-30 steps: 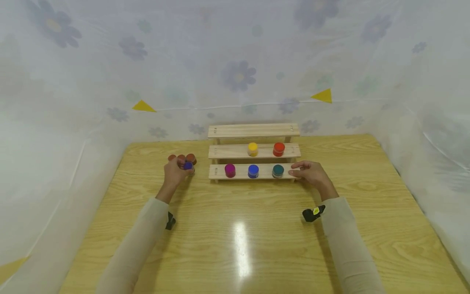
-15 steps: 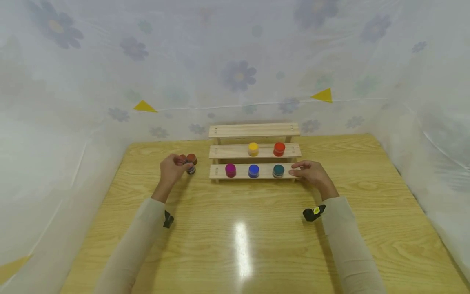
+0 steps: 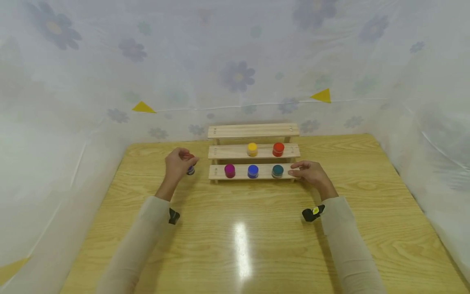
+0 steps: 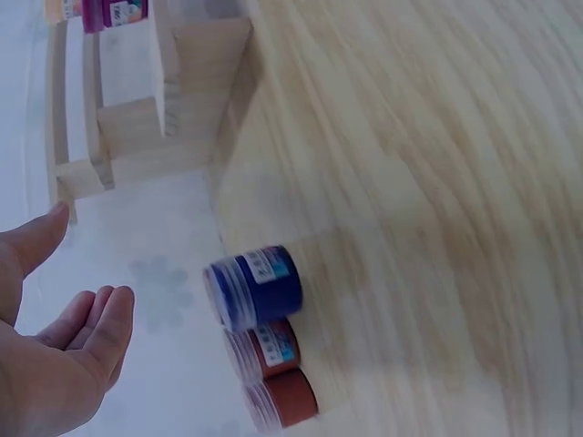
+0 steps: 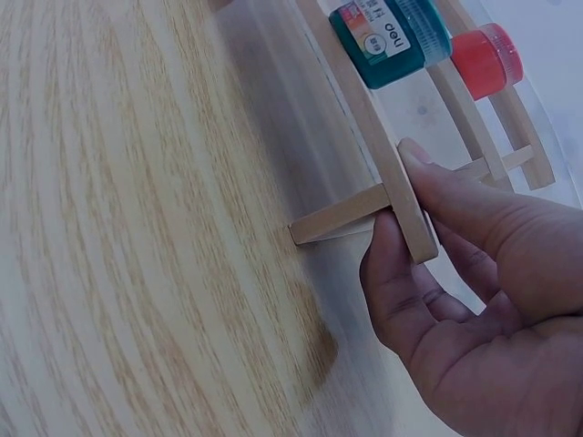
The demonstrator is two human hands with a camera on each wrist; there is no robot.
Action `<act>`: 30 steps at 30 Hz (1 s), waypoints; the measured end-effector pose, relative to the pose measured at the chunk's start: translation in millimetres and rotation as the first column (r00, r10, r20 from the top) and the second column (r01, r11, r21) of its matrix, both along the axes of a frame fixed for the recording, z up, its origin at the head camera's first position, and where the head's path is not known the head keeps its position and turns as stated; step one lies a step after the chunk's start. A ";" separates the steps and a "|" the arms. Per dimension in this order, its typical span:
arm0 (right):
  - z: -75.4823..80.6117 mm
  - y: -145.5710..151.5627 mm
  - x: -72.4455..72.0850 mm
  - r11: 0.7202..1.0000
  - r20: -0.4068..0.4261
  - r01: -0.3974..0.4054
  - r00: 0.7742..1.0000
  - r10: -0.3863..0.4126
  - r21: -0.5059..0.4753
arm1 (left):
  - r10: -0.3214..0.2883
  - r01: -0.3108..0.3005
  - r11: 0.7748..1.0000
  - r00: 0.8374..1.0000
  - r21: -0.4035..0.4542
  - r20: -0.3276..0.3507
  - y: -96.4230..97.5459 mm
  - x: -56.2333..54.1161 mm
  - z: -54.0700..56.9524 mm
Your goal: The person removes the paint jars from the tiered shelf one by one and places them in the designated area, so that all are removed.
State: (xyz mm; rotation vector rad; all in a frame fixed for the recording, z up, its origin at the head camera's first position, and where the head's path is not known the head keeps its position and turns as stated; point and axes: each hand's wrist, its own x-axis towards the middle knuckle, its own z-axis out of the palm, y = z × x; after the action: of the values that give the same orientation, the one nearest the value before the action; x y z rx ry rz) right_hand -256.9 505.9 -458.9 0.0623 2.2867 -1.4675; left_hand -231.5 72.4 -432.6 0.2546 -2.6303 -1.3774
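My left hand (image 3: 176, 164) is over a small group of paint jars on the table, holding nothing. In the left wrist view its thumb and fingers are apart, and a dark blue paint jar (image 4: 264, 287) stands upright beside two brown paint jars (image 4: 278, 350). From the head view, the hand partly hides these jars. My right hand (image 3: 311, 173) pinches the right end of the lowest plank of a three-step wooden rack (image 5: 410, 205). That plank bears a magenta jar (image 3: 229, 171), a blue jar (image 3: 253, 171) and a teal jar (image 3: 277, 171).
On the rack's middle plank stand a yellow jar (image 3: 252, 150) and a red jar (image 3: 278, 149). The rack is near the back edge of the wood-grain table (image 3: 205, 237). A pale flowered sheet (image 3: 205, 61) encloses the back and sides.
My left hand has let go of the dark blue jar and lifted away from it; the jar stays on the table. My right hand keeps its hold on the rack.
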 end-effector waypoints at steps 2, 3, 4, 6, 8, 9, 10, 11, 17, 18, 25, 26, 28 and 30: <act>-5.0 2.0 -1.7 1.000 -0.011 -0.002 1.000 0.003 0.011 | -0.002 0.002 1.000 1.000 0.001 -0.015 5.9 -1.8 2.9; -6.7 2.5 -2.3 1.000 -0.018 -0.004 1.000 0.004 0.015 | -0.002 0.002 1.000 1.000 -0.007 -0.023 8.8 -2.5 4.4; -8.0 2.9 -2.6 1.000 -0.024 -0.004 1.000 0.004 0.016 | -0.003 0.002 1.000 0.999 -0.017 -0.033 11.6 -3.2 5.6; -9.7 3.4 -3.0 1.000 -0.033 -0.005 0.999 0.005 0.015 | -0.003 0.002 1.000 0.999 -0.024 -0.047 16.8 -4.1 7.8; -10.8 3.3 -3.4 1.000 -0.037 -0.005 0.999 0.005 0.010 | -0.007 0.006 1.000 0.999 -0.016 -0.052 21.1 -4.6 9.5; -11.2 3.2 -3.5 1.000 -0.039 -0.005 0.999 0.006 0.007 | -0.010 0.009 1.000 0.999 -0.005 -0.051 22.8 -4.8 9.7; -11.6 3.2 -3.6 1.000 -0.039 -0.006 0.999 0.006 0.006 | -0.014 0.014 1.000 0.999 0.007 -0.050 24.2 -5.0 9.8; -11.8 3.1 -3.8 1.000 -0.039 -0.005 0.999 0.005 0.004 | -0.018 0.019 1.000 0.999 0.020 -0.046 25.6 -5.1 9.9; -12.3 2.6 -4.3 1.000 -0.041 0.005 0.999 -0.005 -0.002 | -0.052 0.054 0.998 0.997 0.038 -0.054 31.4 -6.3 9.8; -12.4 2.6 -4.4 1.000 -0.042 0.005 0.999 -0.005 -0.004 | -0.058 0.060 0.997 0.997 0.039 -0.060 32.2 -6.6 9.9; -13.2 3.2 -4.4 1.000 -0.047 0.005 0.999 -0.005 -0.005 | -0.088 0.092 0.995 0.991 0.029 -0.103 41.9 -7.5 11.9; -13.0 3.2 -4.2 1.000 -0.046 0.005 0.999 -0.006 -0.005 | -0.092 0.095 0.995 0.991 0.028 -0.102 43.7 -7.7 11.8; -12.8 3.2 -4.1 1.000 -0.045 0.005 0.999 -0.005 -0.007 | -0.099 0.103 0.994 0.990 0.029 -0.104 47.8 -8.2 11.3; -12.5 3.4 -4.0 1.000 -0.043 0.007 0.999 -0.007 -0.008 | -0.112 0.116 0.993 0.988 0.038 -0.103 51.8 -8.5 11.0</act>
State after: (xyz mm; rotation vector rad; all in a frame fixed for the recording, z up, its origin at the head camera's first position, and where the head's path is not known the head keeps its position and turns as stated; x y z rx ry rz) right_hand -260.9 509.2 -471.4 0.0373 2.3168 -1.4950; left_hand -240.0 124.2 -421.6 0.0389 -2.5697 -1.4432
